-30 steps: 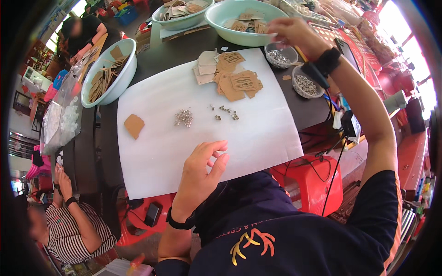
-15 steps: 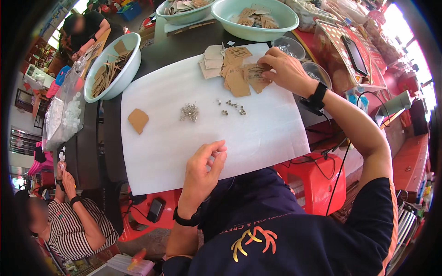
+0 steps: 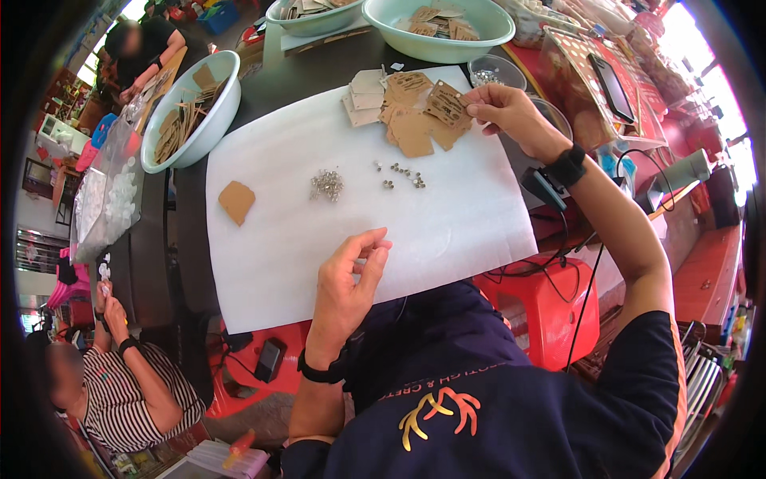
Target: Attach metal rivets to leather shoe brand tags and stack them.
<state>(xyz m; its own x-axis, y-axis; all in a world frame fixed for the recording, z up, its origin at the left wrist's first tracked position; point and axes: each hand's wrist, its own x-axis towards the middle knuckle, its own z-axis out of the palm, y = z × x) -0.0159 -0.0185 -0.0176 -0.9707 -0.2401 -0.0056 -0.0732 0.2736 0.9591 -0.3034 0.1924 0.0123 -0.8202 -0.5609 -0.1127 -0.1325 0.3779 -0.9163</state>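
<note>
My right hand (image 3: 511, 116) pinches a brown printed card (image 3: 448, 106) by its right edge, tilted over a pile of brown cards (image 3: 413, 134) on a white sheet (image 3: 279, 271). Pale cards (image 3: 367, 97) lie at that pile's left. Near the sheet's front edge hovers my left hand (image 3: 351, 279), empty, its fingers loosely curved with the thumb apart. Beyond it, a heap of small shiny metal pieces (image 3: 326, 185) sits mid-sheet, and several small metal studs (image 3: 408, 175) are scattered to the right of it. A single brown card (image 3: 237, 203) rests alone at the left.
Pale green basins of cards stand at the left (image 3: 227, 120) and far side (image 3: 447, 49). Round clear tubs (image 3: 496, 72) with small metal parts are beside my right hand. A phone (image 3: 611, 88) lies on a dotted box. Another person in stripes (image 3: 136, 391) works at the left.
My right hand has lifted a brown card off the pile and drawn it slightly up and to the right. The left hand stays nearly where it was.
</note>
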